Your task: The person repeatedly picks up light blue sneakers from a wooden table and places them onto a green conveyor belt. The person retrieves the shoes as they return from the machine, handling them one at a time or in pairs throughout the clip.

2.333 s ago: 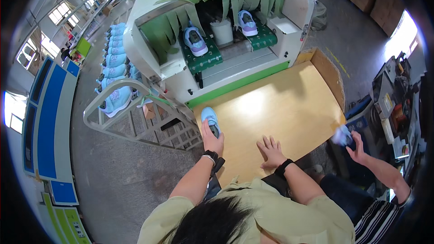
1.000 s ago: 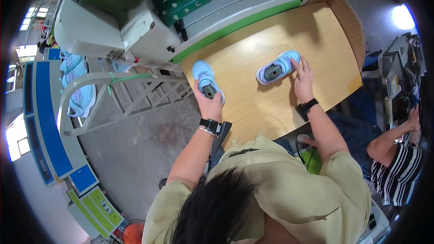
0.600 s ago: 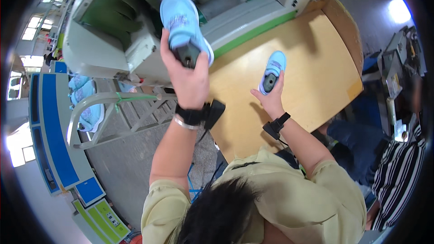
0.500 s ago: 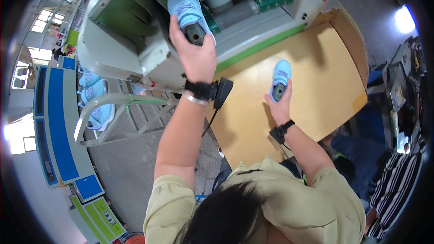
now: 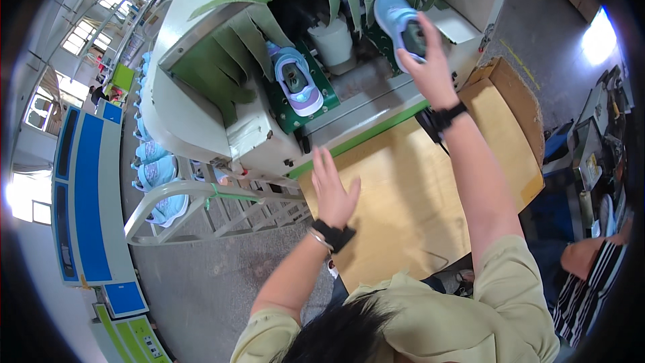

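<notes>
A light-blue shoe with a dark last inside is gripped at its heel end by my right hand, at the machine's right opening beneath hanging green strips. Another light-blue shoe, pale purple at one end, lies on the green perforated belt in the left opening, with no hand on it. My left hand hovers over the wooden board, fingers spread and holding nothing. Both wrists wear black straps.
The white machine stands ahead, its green strips hanging over the openings. At left, a metal rack stands by a row of light-blue shoes. A cardboard edge borders the board. A person in striped clothing is at lower right.
My left hand has let go of its shoe, now on the belt, and drawn back toward me. My right hand has carried its shoe from above the board forward to the right opening.
</notes>
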The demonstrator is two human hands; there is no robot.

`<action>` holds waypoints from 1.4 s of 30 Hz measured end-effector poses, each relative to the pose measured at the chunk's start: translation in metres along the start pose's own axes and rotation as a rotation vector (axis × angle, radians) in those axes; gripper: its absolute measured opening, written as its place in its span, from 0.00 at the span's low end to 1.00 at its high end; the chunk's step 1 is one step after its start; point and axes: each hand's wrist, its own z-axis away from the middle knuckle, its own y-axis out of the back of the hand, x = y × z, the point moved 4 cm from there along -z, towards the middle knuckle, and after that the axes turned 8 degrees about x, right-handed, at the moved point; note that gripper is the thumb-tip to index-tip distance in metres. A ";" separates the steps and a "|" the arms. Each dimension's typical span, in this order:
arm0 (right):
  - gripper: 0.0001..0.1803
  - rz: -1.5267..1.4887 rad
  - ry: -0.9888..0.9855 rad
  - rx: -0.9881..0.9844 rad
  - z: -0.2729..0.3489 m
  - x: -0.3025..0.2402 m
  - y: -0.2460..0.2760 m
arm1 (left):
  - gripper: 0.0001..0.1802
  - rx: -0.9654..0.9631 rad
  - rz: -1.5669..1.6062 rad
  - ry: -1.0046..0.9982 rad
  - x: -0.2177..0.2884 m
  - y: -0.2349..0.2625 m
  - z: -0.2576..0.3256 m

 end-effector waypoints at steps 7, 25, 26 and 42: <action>0.42 -0.030 -0.132 -0.112 0.062 0.052 -0.017 | 0.54 -0.722 -0.372 0.134 -0.061 -0.058 0.176; 0.22 0.172 -0.212 -0.765 0.375 0.006 0.132 | 0.53 -0.798 -0.497 0.050 -0.075 -0.061 0.190; 0.23 0.230 -0.208 -0.635 0.365 0.024 0.132 | 0.54 -0.777 -0.484 0.037 -0.078 -0.062 0.193; 0.47 -0.117 -1.064 0.163 0.270 0.209 0.106 | 0.52 -0.759 -0.451 0.041 -0.074 -0.056 0.191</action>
